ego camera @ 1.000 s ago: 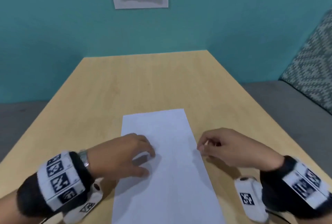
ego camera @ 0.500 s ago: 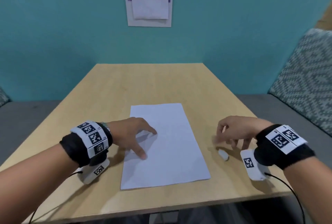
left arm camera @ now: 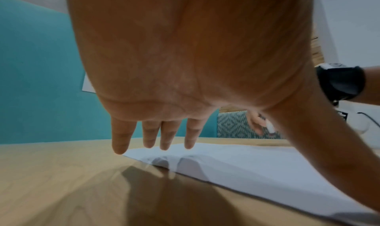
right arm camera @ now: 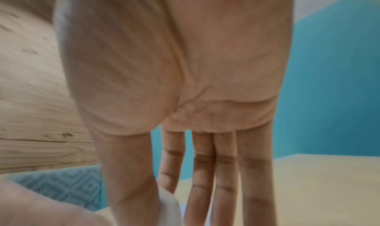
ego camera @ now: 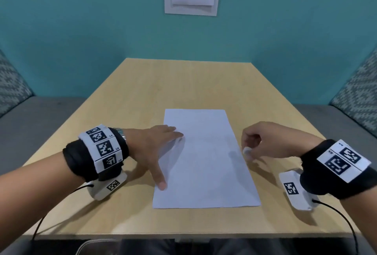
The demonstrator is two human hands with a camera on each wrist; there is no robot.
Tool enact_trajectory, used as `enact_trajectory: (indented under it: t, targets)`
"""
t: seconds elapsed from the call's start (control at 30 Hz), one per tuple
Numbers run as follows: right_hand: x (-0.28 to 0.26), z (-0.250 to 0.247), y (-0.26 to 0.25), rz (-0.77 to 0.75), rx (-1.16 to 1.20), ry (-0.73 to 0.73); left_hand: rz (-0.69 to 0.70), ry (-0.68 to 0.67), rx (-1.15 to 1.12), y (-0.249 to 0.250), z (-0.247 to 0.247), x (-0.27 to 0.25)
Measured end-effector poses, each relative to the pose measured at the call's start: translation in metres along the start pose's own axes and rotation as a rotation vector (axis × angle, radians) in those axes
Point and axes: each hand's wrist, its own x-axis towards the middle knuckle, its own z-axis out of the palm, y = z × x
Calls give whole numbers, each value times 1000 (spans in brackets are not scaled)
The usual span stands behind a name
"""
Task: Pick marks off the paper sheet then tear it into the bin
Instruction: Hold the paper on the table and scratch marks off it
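A white rectangular paper sheet (ego camera: pixel 206 158) lies flat on the pale wooden table (ego camera: pixel 183 83), near its front edge. The left hand (ego camera: pixel 152 148) rests spread on the sheet's left side, fingers straight, pinning it. The right hand (ego camera: pixel 263 142) hovers just beside the right edge, pinching a small white eraser-like block (ego camera: pixel 247 150). To rub well, I'd say keep that left palm firmly down and stroke away from it so the paper doesn't buckle. No bin is in view.

Black wristbands (ego camera: pixel 334 171) with white coded tags, cabled cameras (ego camera: pixel 295 191)
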Motion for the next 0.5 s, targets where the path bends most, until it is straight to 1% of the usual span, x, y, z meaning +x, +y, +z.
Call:
enact_trajectory:
  t: [0.03,0.13,0.23,0.37,0.43,0.5]
  targets:
    - [4,0,-5,-57,40,28,0,-18,11,0,0,-2]
    - [14,4,-20,-153,171,13,18,-28,40,3,4,-4]
    - [24,10,-27,-212,197,39,33,-34,44,6,7,-5]
    - [35,16,-35,-227,227,89,107,46,19,4,9,3]
    - [38,19,-39,-227,241,86,79,39,-2,0,6,7]
    - [42,22,-42,-236,213,72,64,15,41,-4,6,13]
